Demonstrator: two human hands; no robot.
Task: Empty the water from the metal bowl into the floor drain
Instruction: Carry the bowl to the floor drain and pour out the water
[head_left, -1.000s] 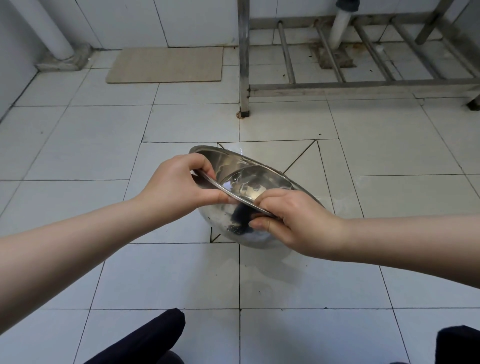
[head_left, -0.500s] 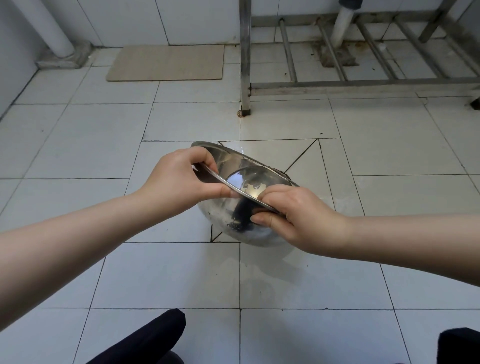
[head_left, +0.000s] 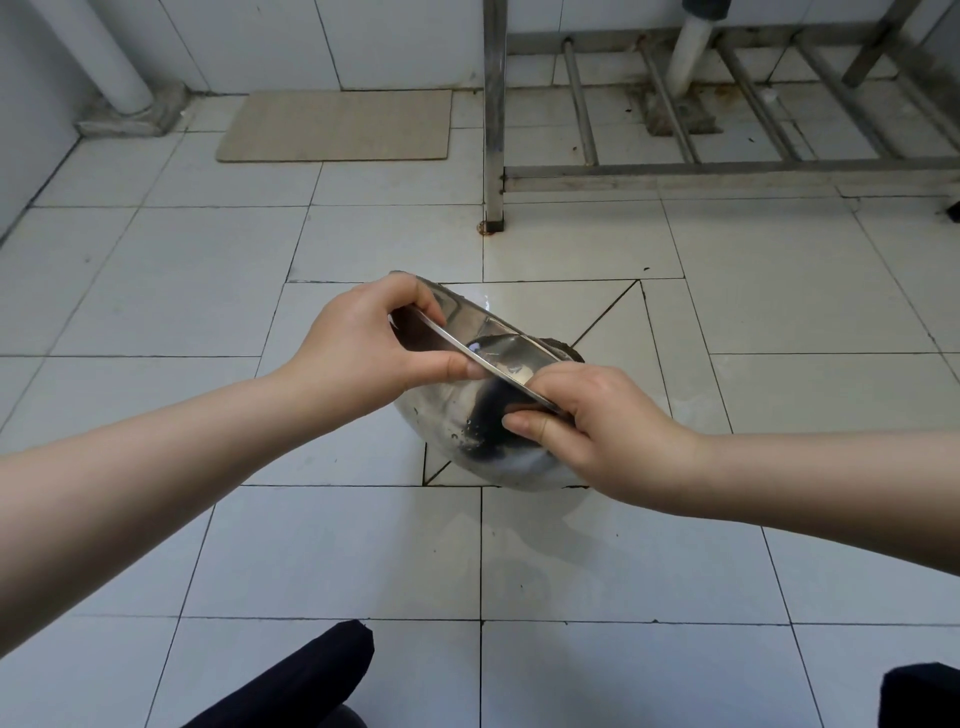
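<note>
I hold a shiny metal bowl (head_left: 457, 415) over the tiled floor, tipped steeply away from me so its mouth faces forward. My left hand (head_left: 363, 353) grips the near-left rim, thumb on the outside. My right hand (head_left: 597, 421) grips the near-right rim, fingers under the wall. A dark patch, the floor drain (head_left: 563, 347), peeks out just past the bowl's far rim, where diagonal tile cuts meet. The tile (head_left: 530, 306) beyond the bowl looks wet. No water inside the bowl is visible from here.
A steel rack (head_left: 493, 156) with a leg and low bars stands ahead to the right, a white pipe (head_left: 688, 52) behind it. A beige mat (head_left: 337, 124) lies by the back wall, another white pipe (head_left: 104, 57) at far left. My dark-clothed knees (head_left: 311, 675) sit at the bottom edge.
The bowl has tipped further forward, its mouth turning away from me. Both hands keep their grip on the rim.
</note>
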